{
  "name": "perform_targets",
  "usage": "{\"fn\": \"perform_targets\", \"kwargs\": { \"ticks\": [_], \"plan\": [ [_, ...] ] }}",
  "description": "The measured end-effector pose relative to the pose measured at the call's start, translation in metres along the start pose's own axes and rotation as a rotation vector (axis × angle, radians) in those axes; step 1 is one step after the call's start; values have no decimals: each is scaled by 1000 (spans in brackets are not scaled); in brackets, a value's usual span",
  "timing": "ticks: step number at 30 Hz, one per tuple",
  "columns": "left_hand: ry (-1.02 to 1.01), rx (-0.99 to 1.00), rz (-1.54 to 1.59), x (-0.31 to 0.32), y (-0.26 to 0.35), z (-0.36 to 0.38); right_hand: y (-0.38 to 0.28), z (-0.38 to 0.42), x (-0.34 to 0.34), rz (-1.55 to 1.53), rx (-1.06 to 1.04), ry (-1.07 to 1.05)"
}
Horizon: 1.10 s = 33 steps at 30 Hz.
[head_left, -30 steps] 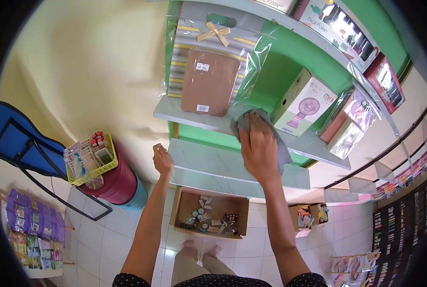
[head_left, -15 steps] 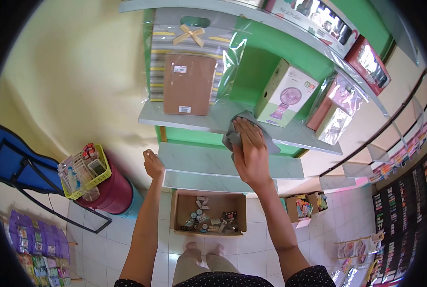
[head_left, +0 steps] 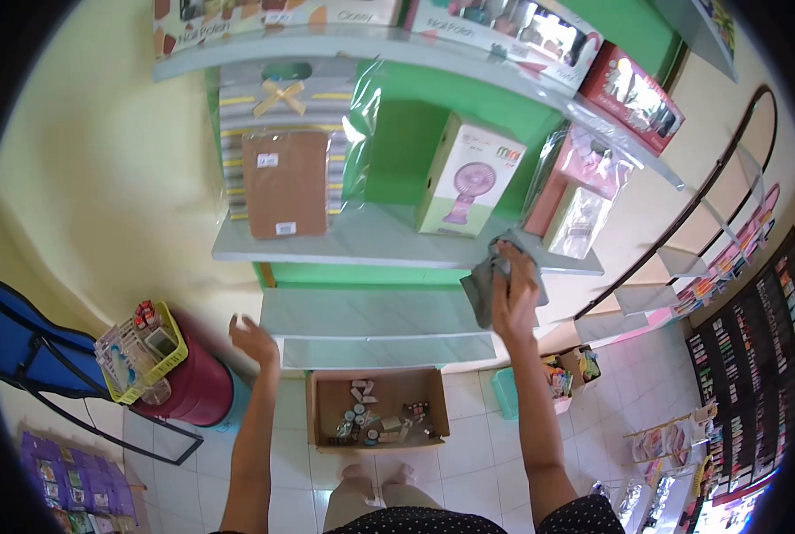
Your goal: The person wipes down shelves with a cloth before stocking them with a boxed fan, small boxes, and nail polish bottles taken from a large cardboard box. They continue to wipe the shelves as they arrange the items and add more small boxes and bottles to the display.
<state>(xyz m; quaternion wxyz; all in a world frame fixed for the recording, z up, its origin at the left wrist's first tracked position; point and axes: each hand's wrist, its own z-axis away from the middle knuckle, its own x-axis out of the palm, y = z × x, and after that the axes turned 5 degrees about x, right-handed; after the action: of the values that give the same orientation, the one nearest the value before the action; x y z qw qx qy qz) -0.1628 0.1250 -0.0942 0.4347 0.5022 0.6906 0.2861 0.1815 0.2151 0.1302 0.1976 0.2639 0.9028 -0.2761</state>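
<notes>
We see a soft, matt grey cloth point(head_left: 485, 285) bunched in the right hand point(head_left: 515, 298), its surface limp and creased. The pale grey shelf board point(head_left: 362, 245) looks smooth, with a faint marbled sheen. The pink-and-white fan box point(head_left: 467, 173) appears to be matt cardboard. Glossy clear plastic wrap point(head_left: 362, 133) shines over the flat brown paper-like pack point(head_left: 286, 184). The open brown floor box point(head_left: 375, 411) looks like rough cardboard.

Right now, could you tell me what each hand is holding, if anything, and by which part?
The right hand clutches a grey cloth bunched by its upper part at the shelf edge. The left hand holds nothing.
</notes>
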Motion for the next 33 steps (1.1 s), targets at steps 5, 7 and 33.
{"fn": "perform_targets", "kwargs": {
  "ticks": [5,7,33],
  "plan": [
    [-343,522,772,-119,170,80,7,2,4,-8,-65,19],
    [-355,939,832,-125,232,62,10,5,4,-20,-84,17],
    [-372,-188,872,-248,186,65,-32,-18,52,-16,-327,-52]
  ]
}}
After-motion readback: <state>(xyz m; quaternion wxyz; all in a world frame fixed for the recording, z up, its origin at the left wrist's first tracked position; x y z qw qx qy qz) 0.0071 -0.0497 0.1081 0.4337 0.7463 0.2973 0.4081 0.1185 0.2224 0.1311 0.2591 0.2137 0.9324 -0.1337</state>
